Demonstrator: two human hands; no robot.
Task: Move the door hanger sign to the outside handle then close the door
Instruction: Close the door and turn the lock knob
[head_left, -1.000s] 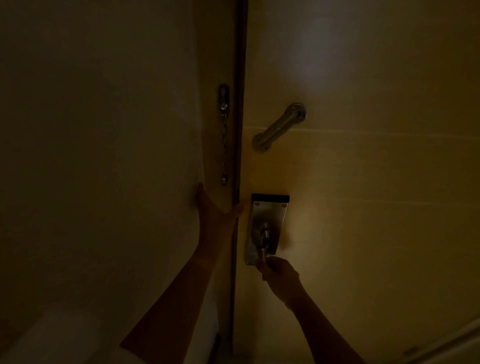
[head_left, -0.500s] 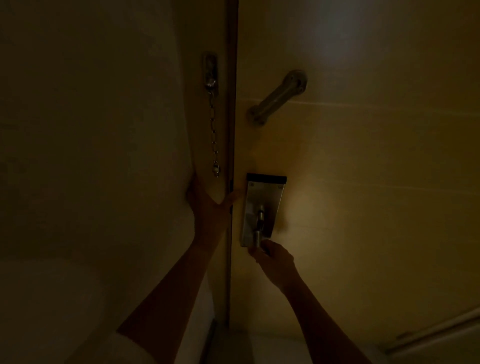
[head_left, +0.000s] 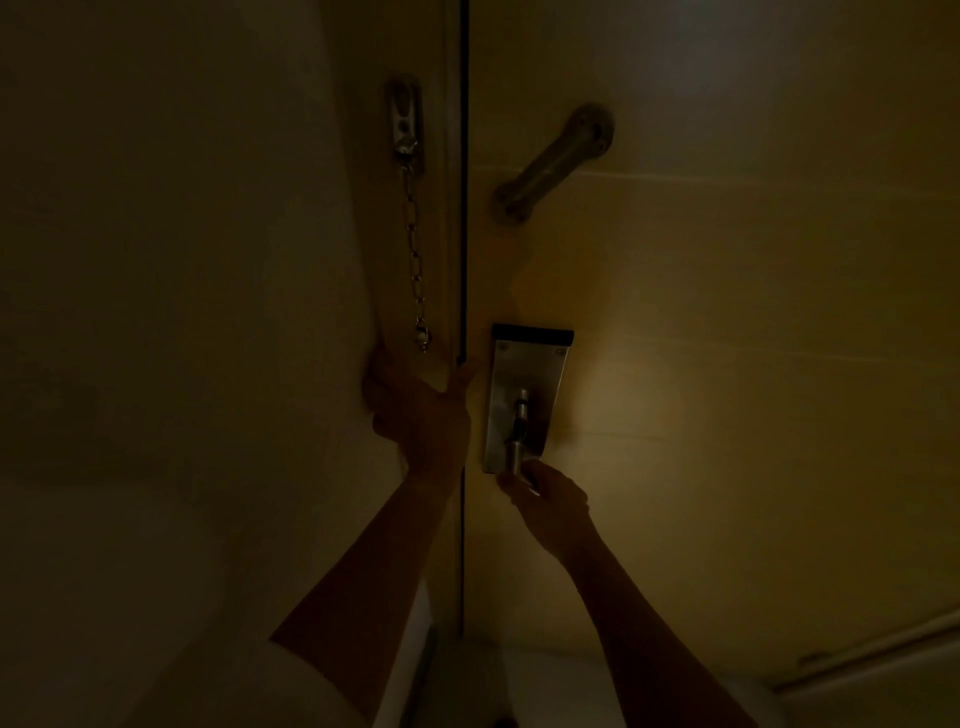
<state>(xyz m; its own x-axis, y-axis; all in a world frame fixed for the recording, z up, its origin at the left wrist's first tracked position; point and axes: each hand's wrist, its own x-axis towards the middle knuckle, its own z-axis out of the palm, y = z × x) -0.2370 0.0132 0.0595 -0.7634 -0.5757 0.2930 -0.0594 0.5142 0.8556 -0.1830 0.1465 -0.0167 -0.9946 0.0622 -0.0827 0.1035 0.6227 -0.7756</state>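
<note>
The door hanger sign isn't visible in this dim view. Your right hand (head_left: 550, 506) grips the metal lever handle (head_left: 519, 436) on its steel plate (head_left: 524, 374). Beside it, your left hand (head_left: 415, 410) lies flat, fingers spread, on the door frame (head_left: 441, 234) (hanging chain (head_left: 414, 244) just above).

No text, label, brand, number or sign can be read anywhere in this dim view. The rectangular brushed-metal lock plate (head_left: 524, 400) on the pale door (head_left: 727, 312) shows no lettering, and neither does the small metal chain-lock plate (head_left: 406, 124) on the frame to the left; both are too dark to show any marking.
</note>
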